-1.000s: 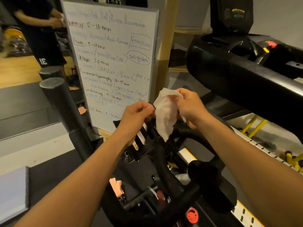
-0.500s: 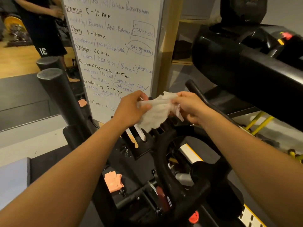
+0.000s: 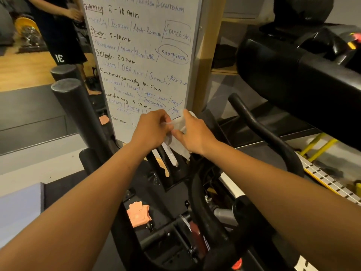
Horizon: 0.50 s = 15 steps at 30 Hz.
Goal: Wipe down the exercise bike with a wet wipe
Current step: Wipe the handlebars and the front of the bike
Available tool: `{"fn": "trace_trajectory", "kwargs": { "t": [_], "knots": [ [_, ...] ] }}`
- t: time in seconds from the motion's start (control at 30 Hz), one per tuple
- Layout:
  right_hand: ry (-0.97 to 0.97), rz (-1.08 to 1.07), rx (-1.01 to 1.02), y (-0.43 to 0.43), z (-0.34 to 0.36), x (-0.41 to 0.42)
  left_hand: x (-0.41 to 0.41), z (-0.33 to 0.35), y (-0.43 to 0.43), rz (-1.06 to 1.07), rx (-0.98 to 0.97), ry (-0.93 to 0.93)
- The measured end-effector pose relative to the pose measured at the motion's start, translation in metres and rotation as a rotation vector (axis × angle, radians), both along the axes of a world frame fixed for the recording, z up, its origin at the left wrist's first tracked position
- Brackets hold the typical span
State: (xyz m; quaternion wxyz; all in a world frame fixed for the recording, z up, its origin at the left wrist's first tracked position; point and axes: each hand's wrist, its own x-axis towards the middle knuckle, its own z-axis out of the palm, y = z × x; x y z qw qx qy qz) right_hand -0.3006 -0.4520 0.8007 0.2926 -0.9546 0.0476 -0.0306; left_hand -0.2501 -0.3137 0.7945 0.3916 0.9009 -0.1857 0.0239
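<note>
At frame centre, your left hand [image 3: 154,128] and right hand [image 3: 195,134] both pinch the wet wipe [image 3: 179,150] — held over the exercise bike [image 3: 261,128], contact unclear. Judged progress: wiping not yet begun — all surfaces left.

**Colour rundown: mostly black, a few bright bits**

The bike [image 3: 203,212] is black pretty much all over, apart from a red knob [image 3: 236,264] at the bottom edge of its frame. The wipe [image 3: 178,147] is plain white. The whiteboard [image 3: 144,55] is white with a grey frame, covered in black and blue handwriting. There's a salmon-pink tag [image 3: 137,214] against the bike's black base. The two padded posts [image 3: 78,106] are black too. The bars [image 3: 320,145] are yellow, and the strip [image 3: 332,186] is white with a row of black dashes. The weight plate [image 3: 25,23] is yellow, on tan wood floor [image 3: 23,73].
</note>
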Motion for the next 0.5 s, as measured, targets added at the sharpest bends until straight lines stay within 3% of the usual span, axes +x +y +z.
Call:
{"fn": "trace_trajectory", "kwargs": {
  "t": [0.1,0.27,0.5],
  "knots": [
    [0.041,0.003,-0.053,-0.004,-0.001,-0.009,-0.002,-0.005,-0.002,-0.027,0.078,0.035],
    [0.140,-0.006,-0.310,-0.015,-0.009,-0.034,-0.005,-0.003,-0.001,-0.117,0.069,0.051],
    [-0.009,-0.113,-0.067,0.007,-0.006,0.002,0.002,0.000,-0.003,-0.104,-0.026,-0.006]
  ]
}}
